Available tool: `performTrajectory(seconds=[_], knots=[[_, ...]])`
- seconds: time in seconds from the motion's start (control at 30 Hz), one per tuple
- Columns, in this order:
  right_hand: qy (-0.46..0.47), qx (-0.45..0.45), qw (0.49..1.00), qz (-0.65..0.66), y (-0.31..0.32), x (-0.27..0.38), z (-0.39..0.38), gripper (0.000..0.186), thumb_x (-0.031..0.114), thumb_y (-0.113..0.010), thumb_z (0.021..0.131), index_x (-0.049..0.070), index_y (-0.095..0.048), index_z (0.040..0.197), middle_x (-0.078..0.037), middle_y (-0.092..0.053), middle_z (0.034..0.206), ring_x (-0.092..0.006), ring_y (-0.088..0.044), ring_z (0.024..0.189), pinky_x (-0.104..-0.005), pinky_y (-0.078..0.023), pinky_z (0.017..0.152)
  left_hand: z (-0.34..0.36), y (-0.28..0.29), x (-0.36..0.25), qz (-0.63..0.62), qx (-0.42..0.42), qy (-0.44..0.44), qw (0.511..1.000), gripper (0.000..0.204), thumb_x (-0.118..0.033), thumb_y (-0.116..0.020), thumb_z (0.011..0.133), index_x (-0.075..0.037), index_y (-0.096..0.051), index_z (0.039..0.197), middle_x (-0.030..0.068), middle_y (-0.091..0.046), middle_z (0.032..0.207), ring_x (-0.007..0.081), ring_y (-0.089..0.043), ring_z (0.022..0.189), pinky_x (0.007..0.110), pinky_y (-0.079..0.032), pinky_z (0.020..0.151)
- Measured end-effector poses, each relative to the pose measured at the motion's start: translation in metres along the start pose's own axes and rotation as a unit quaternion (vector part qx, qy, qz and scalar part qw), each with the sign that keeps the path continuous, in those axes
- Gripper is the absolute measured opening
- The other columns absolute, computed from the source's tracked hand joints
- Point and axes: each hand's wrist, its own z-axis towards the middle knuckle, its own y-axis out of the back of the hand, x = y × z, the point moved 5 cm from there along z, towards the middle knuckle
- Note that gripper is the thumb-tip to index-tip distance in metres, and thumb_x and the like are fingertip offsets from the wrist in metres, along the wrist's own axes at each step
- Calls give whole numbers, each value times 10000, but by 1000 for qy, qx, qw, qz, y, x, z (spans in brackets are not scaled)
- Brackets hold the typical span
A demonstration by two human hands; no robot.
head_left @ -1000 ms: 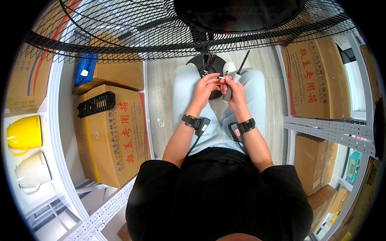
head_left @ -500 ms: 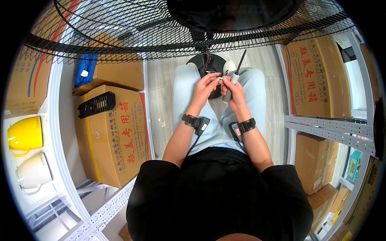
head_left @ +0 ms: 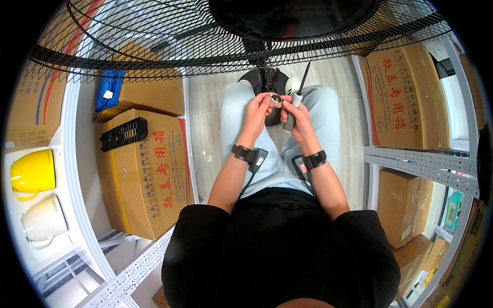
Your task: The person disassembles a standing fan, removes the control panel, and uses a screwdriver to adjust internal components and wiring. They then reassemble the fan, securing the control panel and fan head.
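Both hands meet above the gap between my knees. My left hand (head_left: 256,111) pinches a small shiny ring-shaped piece (head_left: 276,100) between thumb and fingers; its exact kind is too small to tell. Close on its right, my right hand (head_left: 301,119) is closed around a screwdriver (head_left: 289,123) with a grey handle, its dark shaft pointing up and slightly right. The right thumb and fingertip are at the ring piece's right edge; whether they grip it too, I cannot tell. Behind the hands stands a round black base (head_left: 276,82) with thin wires above it.
A large black mesh fan guard (head_left: 154,64) spans the view's top. Cardboard boxes line shelves on the left (head_left: 149,195) and right (head_left: 405,102). A black slotted part (head_left: 123,134) lies on one left box. Yellow (head_left: 33,172) and white (head_left: 45,222) mugs stand far left.
The small piece has been turned and now shows as a ring instead of a thin pale bit. The screwdriver has shifted slightly left, its tip lower.
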Motion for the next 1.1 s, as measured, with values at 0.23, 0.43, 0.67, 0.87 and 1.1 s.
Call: performTrajectory(seconds=[0.23, 0.43, 0.67, 0.87, 1.1], knots=[[1, -18, 1000, -2, 8, -4, 2, 255, 103, -602, 895, -1, -553, 1123, -92, -648, 875, -89, -545, 627, -228, -445, 546, 5, 10, 6, -173, 16, 34, 984, 230, -195, -481, 995, 7, -559, 1074, -10, -494, 731, 72, -435, 639, 206, -349, 571], [-7, -22, 1000, -14, 8, -7, 2, 241, 91, -606, 889, 3, -558, 1107, -86, -651, 862, -89, -544, 623, -223, -445, 549, 7, 15, 6, -212, -33, 35, 976, 197, -221, -487, 994, -36, -554, 1000, 19, -548, 763, 110, -484, 661, 237, -406, 605], [-47, -34, 986, -158, 9, -10, -1, 228, 103, -628, 870, 14, -581, 1074, -68, -656, 861, -71, -548, 644, -214, -454, 575, 11, 28, 9, -232, -84, 30, 969, 181, -240, -490, 991, -63, -528, 988, 69, -622, 857, 147, -588, 762, 271, -491, 681], [-64, 3, 967, -246, 5, -9, -5, 256, 121, -637, 862, 29, -582, 1094, -31, -652, 839, -58, -545, 634, -209, -458, 575, 18, 26, 2, -236, -119, 27, 964, 216, -235, -485, 991, -25, -474, 1041, 161, -628, 956, 240, -640, 883, 349, -549, 824], [-15, -10, 959, -281, -9, -3, -3, 241, 125, -685, 830, 30, -620, 1041, -4, -619, 794, -57, -543, 594, -209, -446, 539, 22, 16, -4, -200, -99, 25, 974, 222, -223, -479, 992, -21, -453, 1080, 204, -620, 1012, 302, -648, 937, 385, -555, 834]])
